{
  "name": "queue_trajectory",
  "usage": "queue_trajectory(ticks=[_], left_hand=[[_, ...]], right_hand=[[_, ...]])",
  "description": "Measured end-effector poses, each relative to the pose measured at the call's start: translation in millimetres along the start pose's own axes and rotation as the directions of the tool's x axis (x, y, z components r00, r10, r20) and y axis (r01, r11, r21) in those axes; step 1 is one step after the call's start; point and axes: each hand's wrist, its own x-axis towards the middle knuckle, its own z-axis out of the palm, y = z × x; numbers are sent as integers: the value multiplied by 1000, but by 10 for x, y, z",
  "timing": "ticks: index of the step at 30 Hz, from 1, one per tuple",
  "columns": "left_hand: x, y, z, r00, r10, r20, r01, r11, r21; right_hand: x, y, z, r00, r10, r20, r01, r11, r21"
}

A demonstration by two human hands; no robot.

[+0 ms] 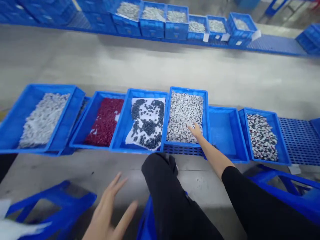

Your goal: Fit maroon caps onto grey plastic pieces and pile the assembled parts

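In the lower left of the head view my left hand (108,213) hangs in the air, blurred, its fingers and thumb spread with nothing between them. My right arm stretches forward to a blue bin (205,113) full of small light grey pieces (185,115). At this bin's near right part is my right hand (196,130), fingers stretched out and apart over the pieces; whether the fingertips touch them I cannot tell. Left of it stands a blue bin (120,141) with dark grey pieces (148,126) on white sheets.
Further left are bins of dark red pieces (107,120) and pale grey pieces (45,116). To the right stand a bare blue bin (222,130) and a bin of mixed pieces (262,136). Blue stools (57,203) flank my legs; more filled bins (152,25) line the back.
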Motion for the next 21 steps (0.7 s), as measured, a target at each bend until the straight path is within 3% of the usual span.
queue_trajectory(ticks=[2,5,7,9,12,15,18,21], left_hand=[[1154,81,427,996,-12,91,23,993,-113],[2804,344,1310,975,11,220,60,948,-312],[3674,554,1906,968,53,245,34,941,-335],[4348,739,2394,968,80,239,8,937,-348],[5122,941,2874,987,41,153,9,950,-312],[5731,1093,3169,1000,22,19,-17,969,-245],[6108,1216,3422,993,-44,-107,27,987,-157],[6153,1261,3585,974,-79,-211,59,993,-101]], right_hand=[[494,184,40,997,58,-42,-58,998,5],[1272,330,180,996,55,-72,-54,998,18],[1828,356,282,997,12,-75,-10,1000,23],[2391,333,387,996,-38,-76,41,999,28],[3169,236,602,992,-87,-92,92,995,45],[3747,144,922,990,-94,-102,102,992,80],[4025,127,1240,981,-99,-166,105,994,28],[3967,188,1375,957,-188,-219,182,982,-48]])
